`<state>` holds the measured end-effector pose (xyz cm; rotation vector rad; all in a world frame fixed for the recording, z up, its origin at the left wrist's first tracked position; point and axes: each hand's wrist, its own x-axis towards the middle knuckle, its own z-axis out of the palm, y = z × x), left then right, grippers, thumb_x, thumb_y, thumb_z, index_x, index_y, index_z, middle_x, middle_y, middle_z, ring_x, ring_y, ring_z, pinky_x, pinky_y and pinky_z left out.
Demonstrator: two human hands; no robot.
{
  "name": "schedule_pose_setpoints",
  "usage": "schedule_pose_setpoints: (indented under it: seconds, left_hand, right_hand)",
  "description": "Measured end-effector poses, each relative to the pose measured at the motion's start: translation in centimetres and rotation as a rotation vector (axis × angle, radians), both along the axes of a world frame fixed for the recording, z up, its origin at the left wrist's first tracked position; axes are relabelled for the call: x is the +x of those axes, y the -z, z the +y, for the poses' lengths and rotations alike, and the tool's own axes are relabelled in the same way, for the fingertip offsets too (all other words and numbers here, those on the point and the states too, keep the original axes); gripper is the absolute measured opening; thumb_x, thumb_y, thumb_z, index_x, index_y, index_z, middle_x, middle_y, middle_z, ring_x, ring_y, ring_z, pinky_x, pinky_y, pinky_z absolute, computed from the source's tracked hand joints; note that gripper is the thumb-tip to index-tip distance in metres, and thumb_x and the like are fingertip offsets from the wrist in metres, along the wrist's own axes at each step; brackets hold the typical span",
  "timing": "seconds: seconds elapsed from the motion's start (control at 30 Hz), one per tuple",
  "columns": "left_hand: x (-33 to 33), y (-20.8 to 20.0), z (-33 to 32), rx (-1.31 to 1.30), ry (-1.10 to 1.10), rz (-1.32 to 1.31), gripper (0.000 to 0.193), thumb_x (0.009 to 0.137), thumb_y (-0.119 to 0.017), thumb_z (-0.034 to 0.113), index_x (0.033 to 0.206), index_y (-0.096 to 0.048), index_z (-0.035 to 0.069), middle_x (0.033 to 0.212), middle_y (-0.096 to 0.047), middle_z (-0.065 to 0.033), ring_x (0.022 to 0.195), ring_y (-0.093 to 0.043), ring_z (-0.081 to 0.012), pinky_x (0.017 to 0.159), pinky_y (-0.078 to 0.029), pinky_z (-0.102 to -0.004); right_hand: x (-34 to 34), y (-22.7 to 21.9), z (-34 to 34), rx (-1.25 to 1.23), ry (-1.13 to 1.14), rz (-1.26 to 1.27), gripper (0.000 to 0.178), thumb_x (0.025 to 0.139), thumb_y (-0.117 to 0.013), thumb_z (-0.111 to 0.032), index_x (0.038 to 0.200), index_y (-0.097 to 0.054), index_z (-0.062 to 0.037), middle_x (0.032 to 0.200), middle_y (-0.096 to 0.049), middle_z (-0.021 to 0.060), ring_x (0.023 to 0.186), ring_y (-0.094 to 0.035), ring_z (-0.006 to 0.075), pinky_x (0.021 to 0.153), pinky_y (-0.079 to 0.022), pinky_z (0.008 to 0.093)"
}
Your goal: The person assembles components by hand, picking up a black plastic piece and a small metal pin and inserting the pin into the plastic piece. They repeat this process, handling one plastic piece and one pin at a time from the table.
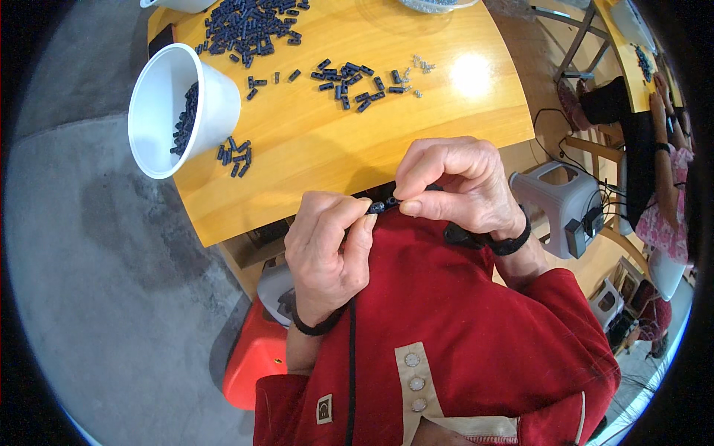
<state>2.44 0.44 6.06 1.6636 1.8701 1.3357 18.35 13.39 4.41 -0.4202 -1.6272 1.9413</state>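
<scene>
Just past the table's near edge, my left hand pinches a small black plastic block between thumb and forefinger. Facing it, my right hand is closed in a pinch, its fingertips close to the block's right end. A small dark bit shows at those fingertips, but I cannot tell whether it is a separate piece. On the table lies a loose group of similar black blocks, with tiny clear or metallic pieces to its right.
A big pile of black blocks lies at the far left. A white tub, tipped on its side, holds more; several blocks lie near it. A clear container stands at the far edge. A grey stool and another person are rightward.
</scene>
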Motion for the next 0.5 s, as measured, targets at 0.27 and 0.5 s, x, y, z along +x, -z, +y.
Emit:
schedule_pose_setpoints:
  seconds: [0.27, 0.5]
  left_hand:
    - [0.01, -0.03, 0.13, 0.003, -0.003, -0.002, 0.021, 0.075, -0.071, -0.007, 0.093, -0.064, 0.002, 0.08, -0.062, -0.0108, 0.069, -0.059, -0.0271, 0.058, -0.047, -0.0353]
    - [0.07, -0.13, 0.13, 0.003, 0.012, 0.032, 0.022, 0.074, -0.071, -0.007, 0.093, -0.063, 0.002, 0.08, -0.062, -0.0105, 0.07, -0.059, -0.028, 0.06, -0.047, -0.0361]
  right_hand:
    - [-0.07, -0.02, -0.16, 0.076, -0.007, -0.024, 0.012, 0.075, -0.079, 0.002, 0.083, -0.07, -0.0011, 0.082, -0.067, 0.0101, 0.074, -0.064, 0.0176, 0.066, -0.049, 0.0289]
    - [0.09, -0.05, -0.02, 0.158, -0.005, -0.042, 0.012, 0.074, -0.08, 0.002, 0.082, -0.07, -0.0009, 0.081, -0.068, 0.0102, 0.074, -0.064, 0.0184, 0.066, -0.049, 0.0289]
